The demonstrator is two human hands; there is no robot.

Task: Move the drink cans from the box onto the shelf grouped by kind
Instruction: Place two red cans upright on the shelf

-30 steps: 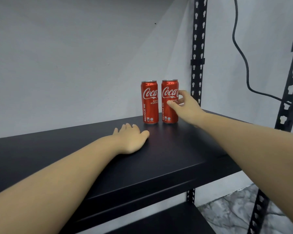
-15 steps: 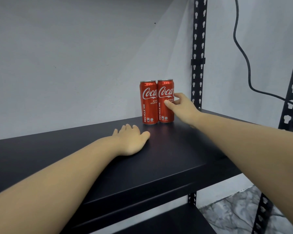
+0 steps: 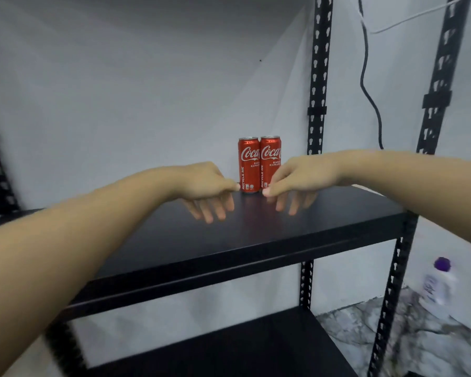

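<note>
Two red cola cans stand upright and touching at the back right of the black shelf [image 3: 324, 229]: the left can [image 3: 248, 164] and the right can [image 3: 270, 159]. My left hand [image 3: 207, 186] hovers above the shelf just in front and left of the cans, fingers hanging down and apart, holding nothing. My right hand [image 3: 299, 178] hovers in front and right of them, fingers also spread and empty, hiding the lower right of the right can. The box is out of view.
A black slotted upright [image 3: 317, 110] stands behind the cans and another upright [image 3: 400, 257] at the shelf's right front corner. A lower black shelf [image 3: 242, 346] lies below. A white bottle with a purple cap [image 3: 438, 287] stands on the marble floor at right. A black cable [image 3: 370, 88] hangs on the wall.
My right hand has let go of the right can and pulled back. My left hand has lifted off the shelf. The view has drawn back and tilted down, with motion blur.
</note>
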